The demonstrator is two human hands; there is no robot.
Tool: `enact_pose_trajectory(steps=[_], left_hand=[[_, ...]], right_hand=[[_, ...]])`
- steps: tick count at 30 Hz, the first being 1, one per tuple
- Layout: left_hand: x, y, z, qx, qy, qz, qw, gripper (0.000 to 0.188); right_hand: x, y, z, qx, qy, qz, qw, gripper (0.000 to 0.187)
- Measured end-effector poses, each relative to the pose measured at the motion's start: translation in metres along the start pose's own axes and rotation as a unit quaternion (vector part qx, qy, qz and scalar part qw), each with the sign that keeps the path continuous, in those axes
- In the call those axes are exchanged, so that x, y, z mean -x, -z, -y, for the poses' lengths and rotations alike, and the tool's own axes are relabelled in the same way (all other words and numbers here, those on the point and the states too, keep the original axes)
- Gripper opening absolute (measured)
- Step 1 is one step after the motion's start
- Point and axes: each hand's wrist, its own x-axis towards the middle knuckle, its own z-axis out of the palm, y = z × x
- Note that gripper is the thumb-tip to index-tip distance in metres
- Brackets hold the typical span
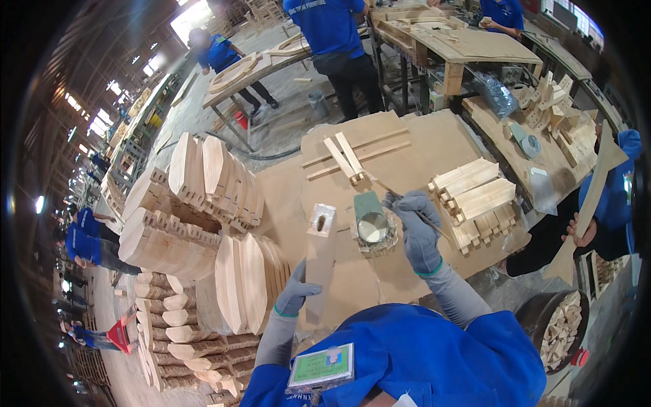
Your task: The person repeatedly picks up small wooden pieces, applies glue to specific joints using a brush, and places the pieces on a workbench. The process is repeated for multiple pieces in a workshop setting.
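My gloved left hand (296, 293) grips a pale wooden piece (320, 261) near its lower end. The piece is upright in the picture, and its top end has an oval slot with white smears around it. My gloved right hand (415, 234) is closed around a long thin stick (383, 183), which slants up and left past the fingers. Between the hands, nearer the right one, stands a green container (367, 203) with a round opening showing white, glue-like stuff. Crusted residue surrounds its base. The stick's far tip lies near two short wooden strips (344, 157).
Stacks of shaped wooden boards (169, 244) rise at the left. Slotted wooden pieces (475, 193) lie at the right on the cardboard-covered table (278, 197). A co-worker's hand (582, 229) holds a curved piece at the far right, above a bin of offcuts (561, 329).
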Motion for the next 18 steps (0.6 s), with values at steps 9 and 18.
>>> enact_pose_trajectory(steps=[9,18], left_hand=[[-0.062,-0.004,-0.04,0.092,-0.048,-0.169,0.98,0.043],[-0.121,-0.052,-0.083,-0.021,-0.135,-0.171,0.976,0.063]], right_hand=[[0.015,-0.024,-0.007,-0.17,-0.317,0.159,0.92,0.047],[-0.054,-0.023,-0.057,-0.011,-0.284,0.221,0.933,0.061]])
